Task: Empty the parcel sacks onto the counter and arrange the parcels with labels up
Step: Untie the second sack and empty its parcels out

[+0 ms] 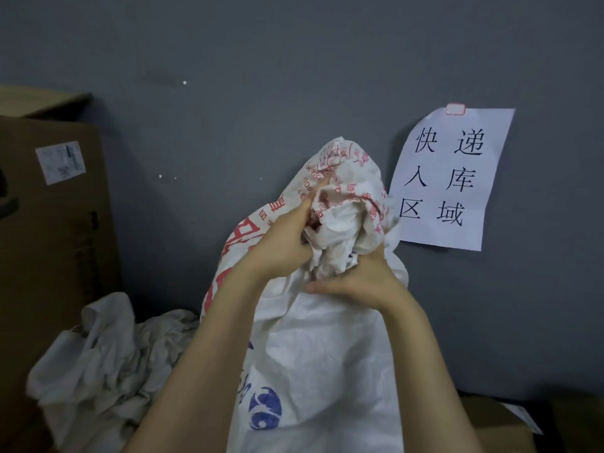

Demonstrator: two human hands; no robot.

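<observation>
Presently gripped: a white woven sack (327,354), held at its gathered neck by both hands.
Left hand (284,243): fingers curled into the crumpled cloth on the left of the neck, clutching a fold; its forearm rises from the lower left.
Right hand (356,282): just below and to the right of the left hand, fingers wrapped behind the neck, thumb lying across the front and pointing left.
Sack position: upright between the two forearms, its body hanging below both hands, its bunched mouth rising above the left hand's knuckles.
Sack markings: red print (242,237) on the upper cloth beside the left wrist; a blue emblem (264,410) low down, by the left forearm.
Sack contents: cannot tell; no opening faces the camera.
Crumpled sack (98,361): a second, limp white one, slumped in a heap to the left of the left forearm.
Cardboard box (49,223): well left of the left hand, standing tall, with a white label (60,162) on its face.
Paper sign (451,178): above and right of the right hand, fixed to the grey wall (294,60) by pink tape (456,109), with black characters printed on it; the sack's mouth overlaps its lower left edge.
Lower box (503,429): brown, below and right of the right forearm, partly out of view.
</observation>
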